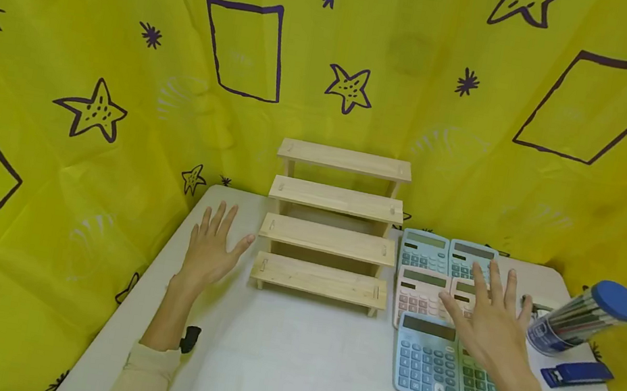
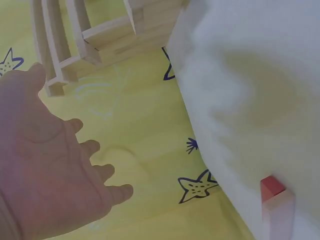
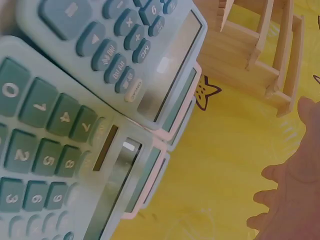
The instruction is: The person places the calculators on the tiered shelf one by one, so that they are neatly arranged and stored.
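Note:
My left hand [image 1: 210,254] is held over the table, fingers straight and spread, to the left of a four-step wooden rack [image 1: 328,239]. Nothing is in its palm, which shows in the left wrist view. On the rack's right side, my right hand [image 1: 492,330] hovers with spread fingers above several calculators and covers parts of them. In front lie a blue calculator [image 1: 427,360] and a green calculator [image 1: 481,386]. Behind them are pink calculators [image 1: 420,298], with light blue calculators [image 1: 424,251] at the back. The rack's steps carry nothing.
Right of the calculators stands a clear tub of pencils [image 1: 579,323] with a blue lid. A blue stapler [image 1: 577,374] lies before it. A red-tipped wooden block [image 2: 274,189] shows in the left wrist view. A yellow patterned curtain [image 1: 398,51] surrounds the white table [image 1: 287,362].

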Motion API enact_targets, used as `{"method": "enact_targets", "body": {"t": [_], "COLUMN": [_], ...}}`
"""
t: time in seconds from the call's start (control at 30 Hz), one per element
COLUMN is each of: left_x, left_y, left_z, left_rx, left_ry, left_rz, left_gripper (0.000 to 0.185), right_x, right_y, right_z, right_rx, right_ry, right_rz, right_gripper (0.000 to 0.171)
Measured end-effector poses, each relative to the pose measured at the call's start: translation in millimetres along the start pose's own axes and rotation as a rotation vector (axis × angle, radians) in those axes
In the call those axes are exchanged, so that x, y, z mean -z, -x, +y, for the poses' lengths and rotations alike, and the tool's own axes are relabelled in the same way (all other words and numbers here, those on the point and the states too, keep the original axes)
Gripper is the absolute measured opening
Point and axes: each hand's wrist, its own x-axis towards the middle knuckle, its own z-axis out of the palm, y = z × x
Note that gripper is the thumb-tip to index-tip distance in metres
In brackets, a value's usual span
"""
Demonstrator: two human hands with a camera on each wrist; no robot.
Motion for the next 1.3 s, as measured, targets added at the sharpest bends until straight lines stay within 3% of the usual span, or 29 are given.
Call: {"method": "enact_targets", "body": {"t": [0.13,0.57,0.67,0.9,1.1,1.3], "left_x": [-2.2,-28.0,-37.6,-56.8,-65.4,-75.0], "left_y": [5.2,17.7,18.8,16.6,16.2,18.6], "left_z": [0.8,-1.7,-0.4,7.7,16.8,20.7], "left_rx": [0.000,0.031,0.046,0.161,0.297,0.328], "left_ry": [0.121,0.780,0.911,1.191,1.385,1.415], "left_rz": [0.021,0.015,0.044,0.073,0.077,0.054], "left_gripper": [0.084,0.074,0.072,0.067,0.067,0.068], "right_x": [3.3,-2.0,-4.2,-10.4,-15.3,-21.7], "right_y": [12.8,58.8,69.6,94.2,102.9,105.1], "right_z": [2.3,8.8,13.5,27.9,38.6,40.0], "right_rx": [0.007,-0.040,-0.072,-0.130,-0.267,-0.432], "right_ry": [-0.018,-0.028,-0.049,-0.107,-0.133,-0.163], "right_rz": [0.008,-0.058,-0.087,-0.116,-0.263,-0.386], "right_gripper": [0.091,0.098,0.102,0.116,0.135,0.150]}}
